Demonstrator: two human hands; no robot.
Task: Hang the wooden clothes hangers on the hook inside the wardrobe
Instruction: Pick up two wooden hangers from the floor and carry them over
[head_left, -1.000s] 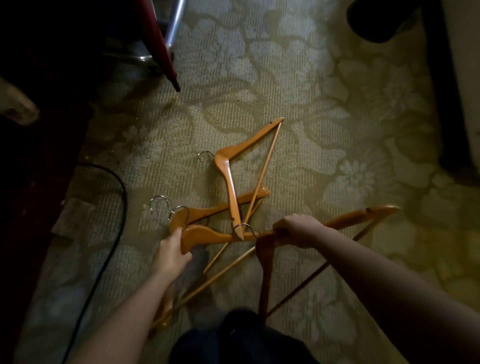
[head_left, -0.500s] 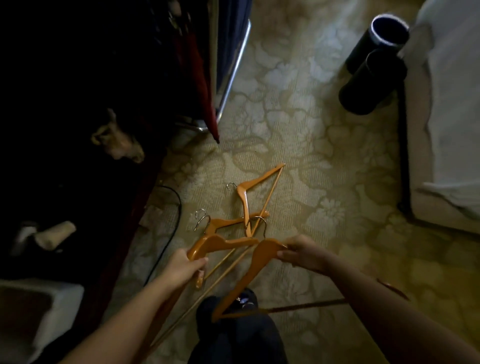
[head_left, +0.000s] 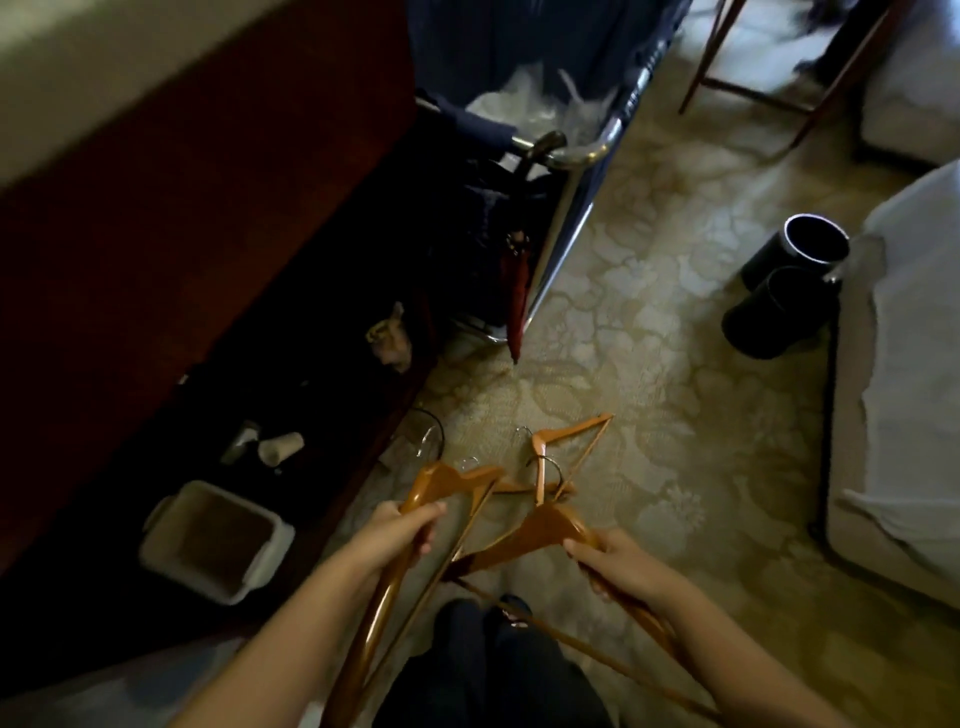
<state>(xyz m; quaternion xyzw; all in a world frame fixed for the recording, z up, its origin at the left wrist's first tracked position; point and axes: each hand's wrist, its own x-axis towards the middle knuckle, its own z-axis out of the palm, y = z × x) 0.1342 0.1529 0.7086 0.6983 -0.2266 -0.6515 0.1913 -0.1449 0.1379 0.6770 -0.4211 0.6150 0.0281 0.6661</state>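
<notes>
My left hand (head_left: 397, 538) grips the arm of one wooden hanger (head_left: 441, 480), lifted off the carpet with its metal hook pointing away from me. In my right hand (head_left: 610, 564) is a second wooden hanger (head_left: 537, 532), held by one arm, its hook up near the middle. Two more wooden hangers (head_left: 558, 441) lie on the patterned carpet just beyond my hands, one partly covered by the held ones. The dark wardrobe opening (head_left: 234, 364) is to the left; no hook is visible inside it.
A dark red wardrobe panel (head_left: 182, 208) fills the upper left. A white bin (head_left: 156, 540) and small items sit on the wardrobe floor. A blue cart with a chrome frame (head_left: 576, 156) and a red umbrella (head_left: 517, 291) stand ahead. Two black cylinders (head_left: 779, 291) and a bed (head_left: 904, 364) are on the right.
Both hands have lifted their hangers up off the carpet, and my view has risen and tilted forward, so the wardrobe, cart and bed came into sight.
</notes>
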